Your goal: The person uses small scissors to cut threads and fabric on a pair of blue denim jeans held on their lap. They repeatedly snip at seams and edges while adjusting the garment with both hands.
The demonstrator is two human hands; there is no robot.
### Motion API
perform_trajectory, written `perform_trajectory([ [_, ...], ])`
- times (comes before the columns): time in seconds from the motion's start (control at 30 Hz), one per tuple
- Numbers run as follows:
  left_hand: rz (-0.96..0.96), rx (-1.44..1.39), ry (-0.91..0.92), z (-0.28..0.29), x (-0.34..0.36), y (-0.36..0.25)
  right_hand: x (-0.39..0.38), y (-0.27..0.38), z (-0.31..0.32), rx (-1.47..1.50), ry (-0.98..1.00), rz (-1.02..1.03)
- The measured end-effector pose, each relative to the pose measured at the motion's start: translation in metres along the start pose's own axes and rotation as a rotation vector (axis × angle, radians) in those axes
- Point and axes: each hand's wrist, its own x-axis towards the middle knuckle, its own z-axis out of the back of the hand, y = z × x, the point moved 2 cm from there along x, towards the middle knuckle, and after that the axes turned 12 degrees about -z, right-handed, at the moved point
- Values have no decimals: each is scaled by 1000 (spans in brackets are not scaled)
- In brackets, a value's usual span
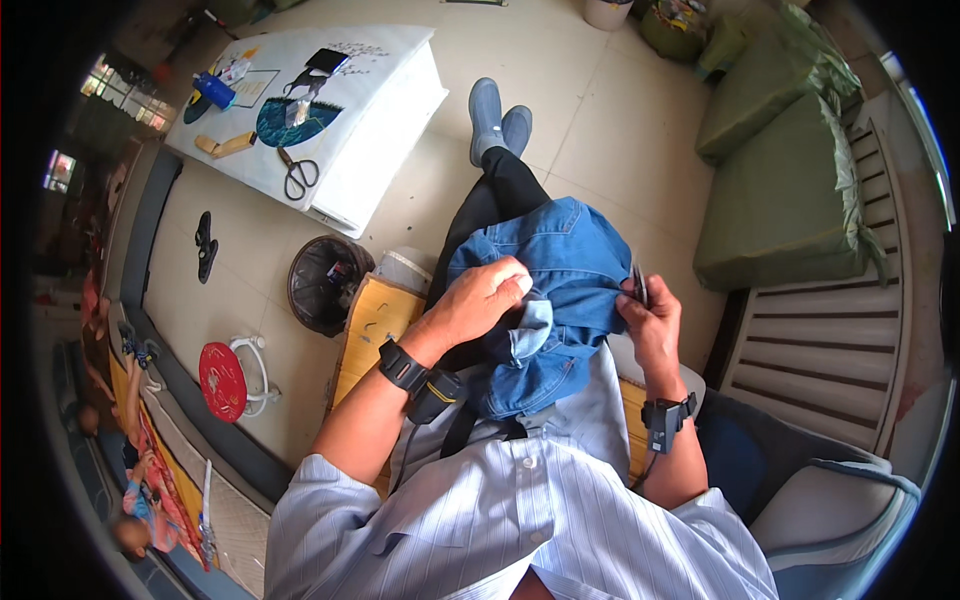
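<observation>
A bunched pair of blue jeans (545,245) lies across my lap, with seams and a pocket showing. A lighter, turned-out fold (530,332) stands up near its middle. My left hand (490,295) is closed in a pinch on the denim at the left of this fold. At the right edge of the cloth, my right hand (652,318) grips a small dark pointed tool (640,286), perhaps thread snips, whose lower part is hidden in the fingers. The fingertips of that hand also touch the denim.
A white-covered table (385,120) at the far left bears large black scissors (298,175) and a blue bottle (213,90). Below it stand a dark waste bin (325,285) and a red stool (222,381). A slatted wooden bench (815,340) with green cushions (780,200) is on the right.
</observation>
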Motion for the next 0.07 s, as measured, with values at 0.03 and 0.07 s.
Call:
perform_trajectory([
  [0.03, -43, 15, 22, -2, -1, 0, -1, 0, 5, 92, 47, -61],
  [0.07, -86, 31, 45, -4, -1, 0, -2, -1, 10, 184, 93, -121],
])
